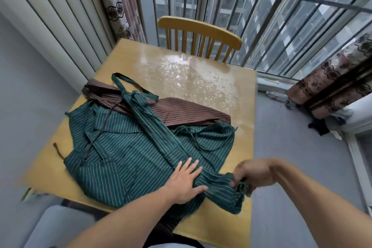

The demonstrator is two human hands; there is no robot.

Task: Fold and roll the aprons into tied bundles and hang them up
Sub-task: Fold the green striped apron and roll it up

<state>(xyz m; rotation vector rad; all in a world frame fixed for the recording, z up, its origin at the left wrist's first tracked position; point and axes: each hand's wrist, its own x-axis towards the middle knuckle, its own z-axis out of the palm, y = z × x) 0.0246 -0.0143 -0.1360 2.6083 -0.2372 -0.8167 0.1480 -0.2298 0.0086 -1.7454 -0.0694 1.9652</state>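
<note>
A green apron with thin white stripes lay rumpled on the wooden table, overlapping a brown striped apron. The left hand pressed flat, fingers straight, on its folded band; the right hand pinched the band's bunched end.
</note>
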